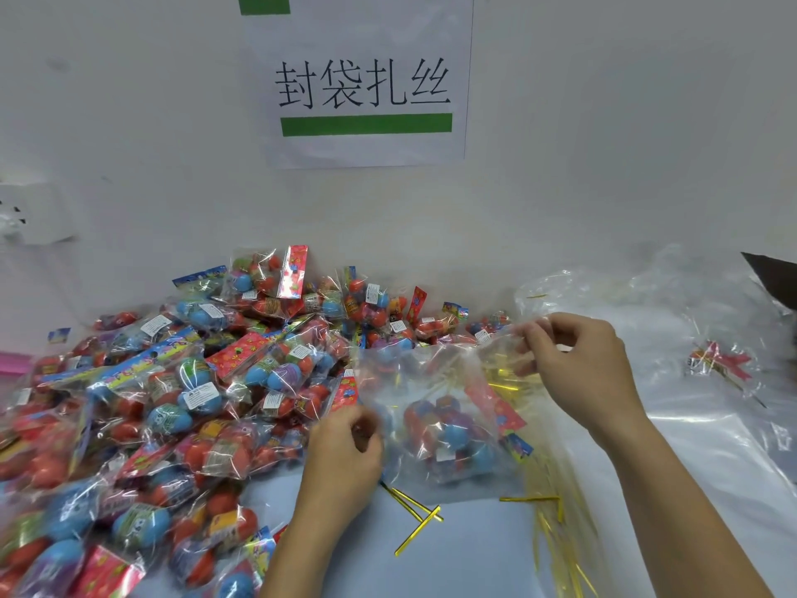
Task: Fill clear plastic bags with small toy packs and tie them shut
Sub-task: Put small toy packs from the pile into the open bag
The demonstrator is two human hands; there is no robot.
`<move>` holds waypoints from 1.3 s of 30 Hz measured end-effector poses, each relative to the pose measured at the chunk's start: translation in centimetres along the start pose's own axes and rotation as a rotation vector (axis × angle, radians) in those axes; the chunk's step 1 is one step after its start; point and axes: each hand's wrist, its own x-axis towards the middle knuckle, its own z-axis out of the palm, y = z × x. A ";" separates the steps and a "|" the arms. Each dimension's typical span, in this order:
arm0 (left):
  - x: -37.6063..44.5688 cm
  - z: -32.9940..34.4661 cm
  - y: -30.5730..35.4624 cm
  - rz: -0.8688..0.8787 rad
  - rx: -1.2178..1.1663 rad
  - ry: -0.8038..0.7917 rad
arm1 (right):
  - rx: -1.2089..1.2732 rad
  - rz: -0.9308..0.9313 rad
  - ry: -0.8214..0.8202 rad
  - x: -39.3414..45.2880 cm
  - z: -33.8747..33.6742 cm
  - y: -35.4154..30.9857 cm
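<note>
A clear plastic bag (431, 381) hangs in the middle with several small toy packs (453, 429) of red and blue eggs inside it. My left hand (345, 455) pinches the bag's left upper edge. My right hand (578, 364) pinches its right upper corner, higher up. A big heap of toy packs (172, 403) covers the table's left half. Gold twist ties (416, 520) lie scattered on the table under and beside the bag.
A pile of clear bags (698, 407) lies at the right, with a tied package (720, 362) on it. A paper sign (362, 88) hangs on the white wall behind. A pink strip (13, 364) shows at the left edge.
</note>
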 end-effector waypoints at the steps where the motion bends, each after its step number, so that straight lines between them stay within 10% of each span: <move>1: 0.0 0.0 0.0 -0.016 -0.016 -0.032 | 0.009 -0.004 -0.009 0.0 0.1 0.0; 14: -0.2 0.3 0.2 -0.149 -0.019 -0.190 | 0.033 -0.261 0.176 0.5 -0.6 -1.8; 26: -0.4 0.7 0.0 -0.181 -0.085 -0.164 | -0.049 0.020 -0.120 0.8 -3.2 -0.9; 32: -0.3 0.7 -0.1 -0.202 -0.125 -0.199 | -0.073 0.289 0.101 2.3 -6.1 2.3; 39: -0.5 0.3 0.1 -0.194 -0.239 -0.431 | -0.435 0.557 -0.447 1.1 -5.3 6.8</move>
